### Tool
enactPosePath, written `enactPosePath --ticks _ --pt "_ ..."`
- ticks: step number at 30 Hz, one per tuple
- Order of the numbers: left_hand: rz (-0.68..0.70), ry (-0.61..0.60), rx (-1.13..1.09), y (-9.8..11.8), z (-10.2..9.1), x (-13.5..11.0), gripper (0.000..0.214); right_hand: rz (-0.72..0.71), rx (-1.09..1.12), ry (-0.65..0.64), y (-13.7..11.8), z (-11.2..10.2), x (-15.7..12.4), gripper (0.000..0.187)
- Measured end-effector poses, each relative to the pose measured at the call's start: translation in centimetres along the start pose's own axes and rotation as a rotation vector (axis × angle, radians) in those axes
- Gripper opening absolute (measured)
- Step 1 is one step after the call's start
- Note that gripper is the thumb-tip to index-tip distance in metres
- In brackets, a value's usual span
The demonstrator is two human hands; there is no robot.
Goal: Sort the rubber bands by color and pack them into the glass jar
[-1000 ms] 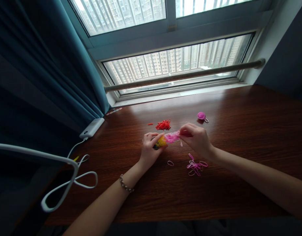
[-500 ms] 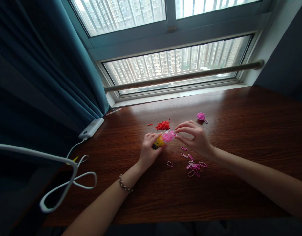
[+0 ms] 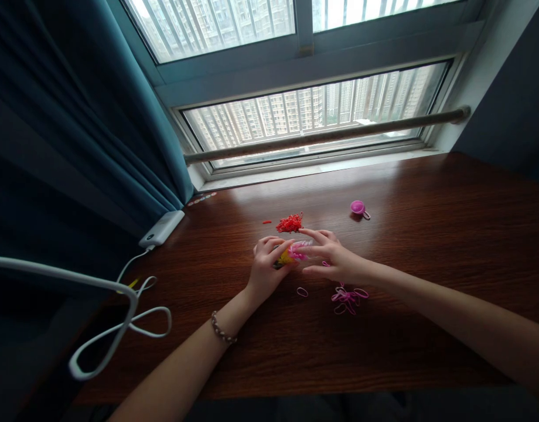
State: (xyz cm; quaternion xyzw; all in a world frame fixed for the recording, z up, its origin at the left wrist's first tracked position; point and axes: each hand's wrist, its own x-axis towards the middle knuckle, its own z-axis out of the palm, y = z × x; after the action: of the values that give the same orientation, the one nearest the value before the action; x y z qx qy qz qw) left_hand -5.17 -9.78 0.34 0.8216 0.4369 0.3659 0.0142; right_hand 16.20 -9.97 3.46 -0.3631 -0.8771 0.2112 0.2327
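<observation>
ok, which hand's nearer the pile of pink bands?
Right. The right hand is just beyond the pile; the left hand is farther off to the left, holding the container.

Container of Pink Bands: Condition and Position

The container (image 3: 286, 255) is clear with yellow colouring and a dark end, and holds pink bands (image 3: 299, 251). It lies on its side, gripped around the yellow section by the left hand (image 3: 267, 259); contact with the worktop (image 3: 410, 234) cannot be confirmed. The right hand (image 3: 333, 259) partly covers the pink end. A loose heap of bands (image 3: 346, 298) lies nearer the viewer, with a single band (image 3: 303, 295) to its left.
</observation>
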Motion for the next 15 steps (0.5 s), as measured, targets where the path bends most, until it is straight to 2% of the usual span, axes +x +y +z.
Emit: enactPosePath --ticks 4,7,10,15 --pt "0.040 -0.002 0.013 0.1 0.0 -0.1 0.041 0.021 0.011 -0.033 -0.1 0.2 -0.1 0.045" --pt "0.011 0.003 0.003 0.2 0.0 0.0 0.043 -0.005 0.051 0.024 -0.2 0.2 0.0 0.043" --pt "-0.061 0.016 -0.054 0.1 -0.1 0.2 0.044 -0.082 0.138 0.166 -0.5 -0.4 0.1 0.038" --pt "-0.253 0.094 -0.236 -0.6 0.0 0.2 0.043 -0.133 0.233 0.517 -1.4 -1.5 -0.2 0.025"
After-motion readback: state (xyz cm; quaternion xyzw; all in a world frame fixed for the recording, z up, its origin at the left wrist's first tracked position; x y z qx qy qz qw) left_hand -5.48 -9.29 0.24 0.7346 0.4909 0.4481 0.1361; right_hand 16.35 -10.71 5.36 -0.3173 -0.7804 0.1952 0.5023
